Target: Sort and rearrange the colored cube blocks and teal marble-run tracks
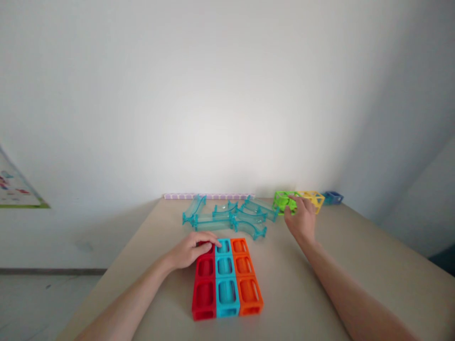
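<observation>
A flat block of hollow cubes lies near the table's front, with a red column [205, 279], a light blue column [226, 290] and an orange column [249, 289] side by side. My left hand [194, 248] rests on the far left corner of it, fingers over the red and light blue cubes. Farther back on the right, my right hand [302, 217] reaches to a green open-frame cube [283, 202], thumb and fingers apart at its right side. Behind that hand stands a yellow frame cube [317, 200], partly hidden.
Several translucent teal track pieces [213, 222] lie behind the block. A purple-and-white strip [177, 196] runs along the wall at the table's back edge. A dark blue piece [334, 197] sits at the back right. A poster [17, 189] hangs on the left wall.
</observation>
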The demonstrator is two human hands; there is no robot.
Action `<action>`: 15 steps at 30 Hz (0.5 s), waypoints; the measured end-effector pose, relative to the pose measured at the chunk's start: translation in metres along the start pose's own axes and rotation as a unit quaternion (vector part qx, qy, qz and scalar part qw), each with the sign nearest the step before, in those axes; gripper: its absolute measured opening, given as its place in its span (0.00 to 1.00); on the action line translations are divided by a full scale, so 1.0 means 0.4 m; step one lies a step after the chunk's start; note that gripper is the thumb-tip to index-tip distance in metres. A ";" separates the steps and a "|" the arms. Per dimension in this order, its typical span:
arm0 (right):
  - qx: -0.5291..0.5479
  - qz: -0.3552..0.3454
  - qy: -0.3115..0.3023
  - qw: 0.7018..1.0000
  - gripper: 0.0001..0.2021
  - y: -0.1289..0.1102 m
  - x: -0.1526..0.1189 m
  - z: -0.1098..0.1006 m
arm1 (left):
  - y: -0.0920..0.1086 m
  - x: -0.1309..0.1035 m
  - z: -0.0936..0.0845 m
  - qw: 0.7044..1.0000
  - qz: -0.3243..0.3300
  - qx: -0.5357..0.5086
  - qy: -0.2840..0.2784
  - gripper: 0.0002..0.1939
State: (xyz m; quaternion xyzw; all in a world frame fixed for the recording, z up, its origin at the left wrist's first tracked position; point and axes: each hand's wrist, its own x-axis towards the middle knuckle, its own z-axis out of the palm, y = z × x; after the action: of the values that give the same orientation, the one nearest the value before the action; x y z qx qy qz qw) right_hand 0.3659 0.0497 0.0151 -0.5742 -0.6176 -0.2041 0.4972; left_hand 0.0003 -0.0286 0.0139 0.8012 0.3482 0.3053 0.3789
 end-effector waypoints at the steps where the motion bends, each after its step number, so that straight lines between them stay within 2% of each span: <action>1: -0.026 0.031 0.006 0.999 0.16 0.034 0.004 0.014 | -0.001 0.000 -0.001 1.000 0.002 -0.001 -0.001 0.15; 3: -0.043 0.101 0.009 0.994 0.19 0.086 0.004 0.039 | -0.004 0.000 -0.002 1.000 0.002 -0.001 -0.002 0.15; 6: -0.037 0.171 0.006 0.985 0.20 0.120 -0.006 0.070 | -0.007 -0.001 -0.002 1.000 0.003 -0.005 -0.005 0.15; 10: -0.051 0.217 0.038 0.974 0.23 0.131 -0.008 0.088 | -0.007 -0.001 -0.002 1.000 0.004 -0.012 -0.008 0.15; 15: -0.065 0.252 0.089 0.961 0.35 0.142 0.013 0.087 | -0.006 -0.002 -0.002 1.000 0.001 -0.011 -0.006 0.14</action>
State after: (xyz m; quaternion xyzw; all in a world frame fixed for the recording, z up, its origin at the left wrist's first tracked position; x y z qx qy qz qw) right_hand 0.4053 0.0955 -0.0133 -0.7218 -0.3914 -0.1619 0.5473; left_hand -0.0016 -0.0275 0.0121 0.7989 0.3422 0.3048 0.3895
